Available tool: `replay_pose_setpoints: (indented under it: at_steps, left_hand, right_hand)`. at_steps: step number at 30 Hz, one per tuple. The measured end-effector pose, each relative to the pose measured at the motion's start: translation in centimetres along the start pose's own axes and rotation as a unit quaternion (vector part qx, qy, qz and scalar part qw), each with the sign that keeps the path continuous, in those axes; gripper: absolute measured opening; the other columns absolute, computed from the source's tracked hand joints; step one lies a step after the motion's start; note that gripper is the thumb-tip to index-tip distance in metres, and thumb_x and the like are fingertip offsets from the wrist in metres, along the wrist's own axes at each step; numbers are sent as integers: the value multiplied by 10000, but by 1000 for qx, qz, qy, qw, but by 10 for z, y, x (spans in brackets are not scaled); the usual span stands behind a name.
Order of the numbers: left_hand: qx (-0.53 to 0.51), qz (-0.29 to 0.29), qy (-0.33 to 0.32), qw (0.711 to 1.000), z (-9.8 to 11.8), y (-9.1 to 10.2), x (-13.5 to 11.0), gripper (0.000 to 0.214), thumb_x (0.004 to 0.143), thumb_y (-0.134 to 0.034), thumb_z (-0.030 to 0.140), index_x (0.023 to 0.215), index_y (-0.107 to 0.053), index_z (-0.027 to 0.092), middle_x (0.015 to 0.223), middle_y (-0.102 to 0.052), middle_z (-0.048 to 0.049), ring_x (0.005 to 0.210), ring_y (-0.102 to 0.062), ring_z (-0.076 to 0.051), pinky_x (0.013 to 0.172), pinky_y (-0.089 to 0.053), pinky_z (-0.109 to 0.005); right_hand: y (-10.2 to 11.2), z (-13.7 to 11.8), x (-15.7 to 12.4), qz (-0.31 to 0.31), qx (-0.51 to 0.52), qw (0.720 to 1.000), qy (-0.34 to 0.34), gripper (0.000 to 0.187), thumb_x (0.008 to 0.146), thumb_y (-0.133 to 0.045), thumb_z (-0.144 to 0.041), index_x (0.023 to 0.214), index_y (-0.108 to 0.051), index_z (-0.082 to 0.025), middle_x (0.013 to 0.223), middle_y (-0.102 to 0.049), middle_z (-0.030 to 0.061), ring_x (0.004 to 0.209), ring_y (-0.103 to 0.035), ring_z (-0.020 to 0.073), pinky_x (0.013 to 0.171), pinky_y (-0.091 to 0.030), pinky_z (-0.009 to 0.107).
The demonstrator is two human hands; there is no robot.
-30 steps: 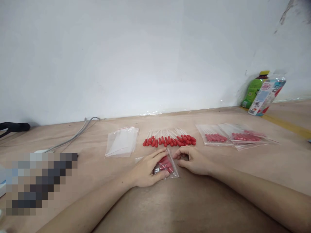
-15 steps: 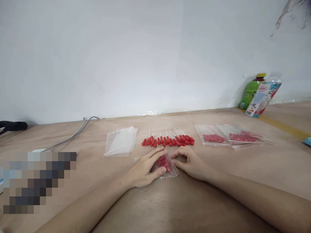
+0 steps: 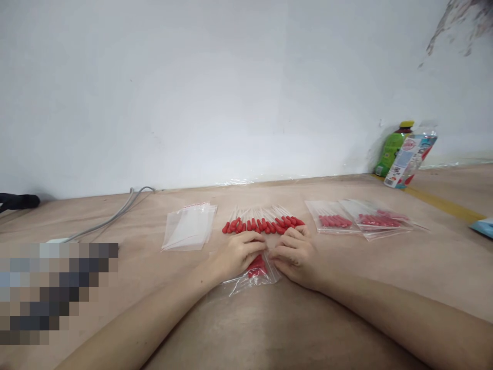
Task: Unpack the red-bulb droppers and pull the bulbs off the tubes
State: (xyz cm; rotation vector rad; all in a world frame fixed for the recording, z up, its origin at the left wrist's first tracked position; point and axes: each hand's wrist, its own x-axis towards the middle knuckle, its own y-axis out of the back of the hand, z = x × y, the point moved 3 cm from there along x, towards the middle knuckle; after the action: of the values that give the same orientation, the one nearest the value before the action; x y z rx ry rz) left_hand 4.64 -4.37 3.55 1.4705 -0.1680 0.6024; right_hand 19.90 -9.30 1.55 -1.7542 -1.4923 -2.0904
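A small clear zip bag (image 3: 252, 275) with red-tipped droppers inside lies on the brown table in front of me. My left hand (image 3: 235, 255) and my right hand (image 3: 293, 256) sit side by side on the far end of this bag, fingers curled and pinching it. Just beyond my fingers lies a loose row of red-tipped droppers (image 3: 262, 222).
A stack of empty clear bags (image 3: 188, 226) lies to the left. Filled bags of droppers (image 3: 358, 220) lie to the right. A grey cable (image 3: 111, 216) runs at far left. A green bottle (image 3: 392, 148) and a packet (image 3: 409, 154) lean on the white wall at right.
Both hands moved to the far end of the bag and came together, fingers curling down onto it. The left hand no longer lies flat over the bag, whose near end now shows.
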Motion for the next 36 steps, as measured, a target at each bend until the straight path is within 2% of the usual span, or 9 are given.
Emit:
replay_pose_setpoints:
  at_steps: [11, 21, 26, 31, 36]
  left_hand:
    - [-17, -3, 14, 1000, -3, -5, -2, 255, 877, -370, 120, 935, -614, 169, 987, -602, -46, 917, -561, -128, 794, -472, -245]
    - [-21, 29, -15, 999, -1, -2, -4, 231, 877, -389, 147, 916, -616, 147, 998, -622, -72, 903, -581, -135, 779, -488, -245]
    - [-24, 0, -14, 1000, -4, -6, -4, 272, 888, -360, 145, 962, -618, 184, 1033, -615, -48, 913, -585, -125, 806, -478, -240]
    - [-5, -55, -2, 998, -4, -6, 0, 286, 891, -364, 154, 1069, -580, 210, 1142, -560, -57, 1022, -533, -150, 876, -446, -289]
    - [18, -56, -10, 998, -2, 2, 6, 227, 887, -397, 186, 900, -623, 173, 1055, -582, -70, 989, -520, -167, 870, -431, -313]
  right_hand:
    - [4, -3, 4, 10, -11, 996, 87, 151, 760, -541, -125, 664, -601, -225, 639, -588, -31, 666, -406, 122, 676, -258, 319]
    - [2, 1, 1, 1, -35, 996, 88, 175, 775, -532, -158, 620, -578, -226, 585, -567, -34, 665, -407, 124, 682, -264, 326]
    - [3, 1, 2, -14, -41, 995, 88, 209, 795, -499, -158, 610, -571, -224, 595, -575, -34, 662, -428, 117, 685, -262, 325]
    - [3, 0, 2, -1, -35, 994, 99, 183, 780, -520, -141, 625, -572, -224, 611, -582, -36, 667, -424, 119, 682, -258, 321]
    - [2, 1, 3, 2, -35, 996, 87, 165, 786, -524, -158, 640, -575, -213, 653, -595, -23, 684, -429, 123, 696, -265, 319]
